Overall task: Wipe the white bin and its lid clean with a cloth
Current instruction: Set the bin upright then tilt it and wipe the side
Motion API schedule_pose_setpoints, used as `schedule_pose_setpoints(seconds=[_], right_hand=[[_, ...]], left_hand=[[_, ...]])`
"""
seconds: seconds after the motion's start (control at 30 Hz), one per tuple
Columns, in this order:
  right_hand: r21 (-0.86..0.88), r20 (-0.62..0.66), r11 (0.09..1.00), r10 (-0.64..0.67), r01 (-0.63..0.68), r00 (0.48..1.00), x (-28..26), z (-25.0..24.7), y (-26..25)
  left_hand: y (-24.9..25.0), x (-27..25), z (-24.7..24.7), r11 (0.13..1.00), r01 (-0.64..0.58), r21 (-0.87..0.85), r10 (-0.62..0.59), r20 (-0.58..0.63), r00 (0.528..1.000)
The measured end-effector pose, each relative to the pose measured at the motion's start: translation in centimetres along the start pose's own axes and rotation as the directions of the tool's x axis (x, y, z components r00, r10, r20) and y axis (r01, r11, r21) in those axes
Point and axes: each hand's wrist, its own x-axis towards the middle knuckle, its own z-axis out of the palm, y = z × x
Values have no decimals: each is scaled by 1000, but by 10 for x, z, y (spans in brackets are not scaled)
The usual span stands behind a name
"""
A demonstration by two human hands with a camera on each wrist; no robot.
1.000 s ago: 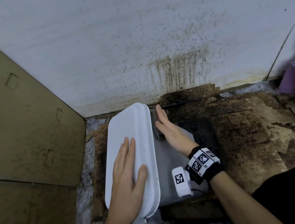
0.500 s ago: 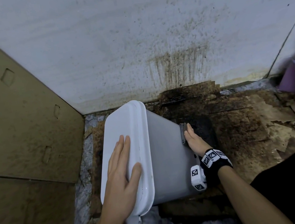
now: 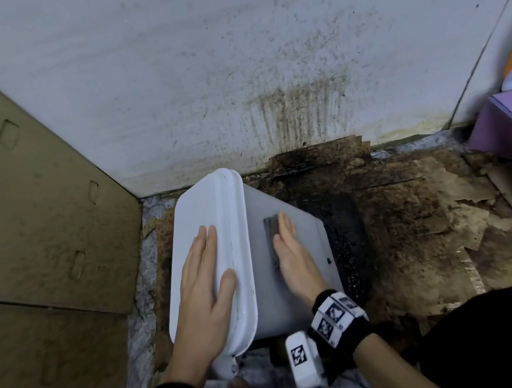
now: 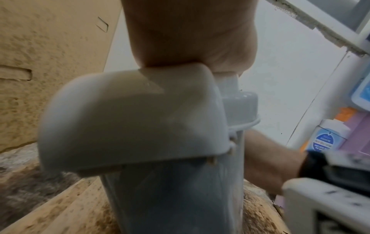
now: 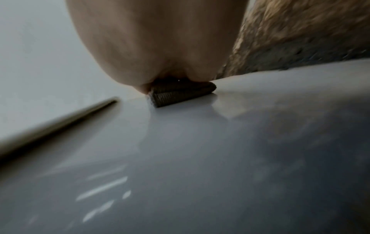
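Far left I see a tan corrugated cardboard sheet (image 3: 35, 221) leaning up, with small cut-out flaps.

Next over: the white plastic bin (image 3: 293, 273) is tipped toward the right on the floor, lid side facing left, base end toward the stained floor. Its white rounded-rectangle lid (image 3: 199, 213) is closed on the body.

My left hand (image 3: 202, 294) lies flat on the lid face, fingers (image 3: 204, 245) straight and together, thumb spread along the lid's rim. It holds nothing, it just presses. The left wrist view shows the heel of the palm on the lid's edge, with the bin body running down below; the picture is blurry.

My right hand (image 3: 295, 260) is flat on the bin's upward-facing side wall, fingers extended, pressing a folded dark grey ribbed cloth (image 3: 271, 240) against the plastic. The cloth's edge pokes out on the lid side of the hand. The right wrist view confirms it: cloth (image 5: 180, 93) sandwiched between palm and the glossy wall. I can't tell whether the thumb hooks around it.

Both wrists carry black bands with black-and-white marker tags.

Behind it all is a white wall (image 3: 232, 67) with brown streaks and specks. Right of the bin the floor is covered in torn, dark-stained cardboard (image 3: 413, 223). Far right there is a lilac box (image 3: 510, 124).
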Motion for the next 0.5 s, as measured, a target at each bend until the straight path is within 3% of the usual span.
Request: schedule_pose_setpoints(seconds=[0.13, 0.27, 0.33, 0.5], right_hand=[[-55, -7, 979, -198, 197, 980, -26, 29, -23], [-103, -63, 953, -292, 285, 954, -33, 29, 7], [-49, -118, 972, -233, 228, 965, -34, 25, 32], [30, -270, 998, 57, -51, 961, -34, 5, 110]], left_hand=[[-6, -1, -1, 1000, 3, -23, -4, -27, 1000], [-6, -1, -1, 999, 21, -44, -23, -27, 999], [-3, -1, 0, 999, 17, -49, -18, -25, 1000], [4, 0, 2, 999, 20, -29, -21, -25, 999]])
